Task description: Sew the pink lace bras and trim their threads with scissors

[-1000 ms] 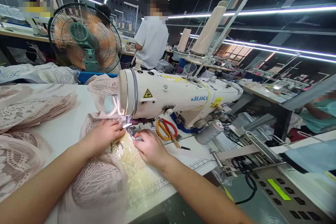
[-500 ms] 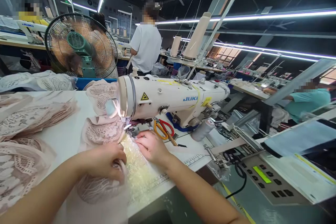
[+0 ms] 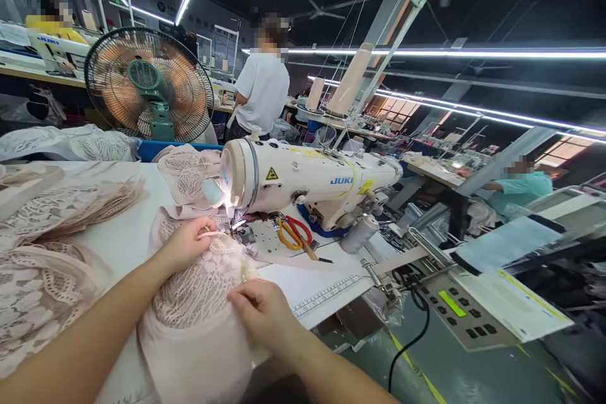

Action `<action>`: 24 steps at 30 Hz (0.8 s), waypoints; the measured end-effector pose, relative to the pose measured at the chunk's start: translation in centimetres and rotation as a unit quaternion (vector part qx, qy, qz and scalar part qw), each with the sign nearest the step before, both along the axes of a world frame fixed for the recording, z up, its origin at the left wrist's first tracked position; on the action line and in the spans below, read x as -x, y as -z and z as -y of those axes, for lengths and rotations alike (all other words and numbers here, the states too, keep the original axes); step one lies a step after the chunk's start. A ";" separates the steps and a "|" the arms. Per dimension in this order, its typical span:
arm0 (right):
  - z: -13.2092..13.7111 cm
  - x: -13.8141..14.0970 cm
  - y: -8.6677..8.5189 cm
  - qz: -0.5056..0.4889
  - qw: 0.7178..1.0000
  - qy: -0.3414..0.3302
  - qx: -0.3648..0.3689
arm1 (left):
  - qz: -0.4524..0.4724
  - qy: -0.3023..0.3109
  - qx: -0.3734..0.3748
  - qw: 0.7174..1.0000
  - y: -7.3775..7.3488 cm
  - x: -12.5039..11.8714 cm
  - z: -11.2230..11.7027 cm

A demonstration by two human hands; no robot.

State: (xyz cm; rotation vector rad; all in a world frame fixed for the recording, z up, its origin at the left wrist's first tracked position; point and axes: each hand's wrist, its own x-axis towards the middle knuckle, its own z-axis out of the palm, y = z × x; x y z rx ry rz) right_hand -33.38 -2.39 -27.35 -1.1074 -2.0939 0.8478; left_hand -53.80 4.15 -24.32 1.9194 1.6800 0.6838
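A pale pink lace fabric piece [image 3: 201, 293] lies spread in front of the sewing machine [image 3: 307, 180], its upper edge close to the lit needle area. My left hand [image 3: 187, 245] is closed on a narrow pale edge of it, just left of the needle. Lower down, my right hand [image 3: 265, 312] pinches the right edge of the same lace. A pale yellow shiny strip [image 3: 247, 270] shows beside my right fingers, mostly hidden by the lace.
Scissors with orange and red handles [image 3: 288, 232] lie by the machine base, near a grey thread cone [image 3: 360, 233]. Stacked lace pieces [image 3: 42, 290] lie at left. Behind stand a fan [image 3: 149, 85] and a person in a white shirt [image 3: 262, 88]. A control panel [image 3: 468, 309] is at right.
My right hand has moved down and toward me, away from the needle. My left hand has moved up and left, toward it. The lace now spreads over most of the yellow strip.
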 end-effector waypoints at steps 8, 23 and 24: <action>-1.9 -0.4 -0.9 0.161 0.986 0.040 0.000 | -0.284 0.050 -0.039 0.957 -0.4 -1.5 1.3; -1.9 -1.1 -1.6 0.224 0.974 -0.001 -0.038 | -0.069 -0.002 -0.014 0.998 0.3 -1.0 0.2; -1.9 -1.2 -1.5 0.223 0.974 -0.004 -0.038 | -0.038 0.013 0.008 0.999 0.3 -1.0 0.1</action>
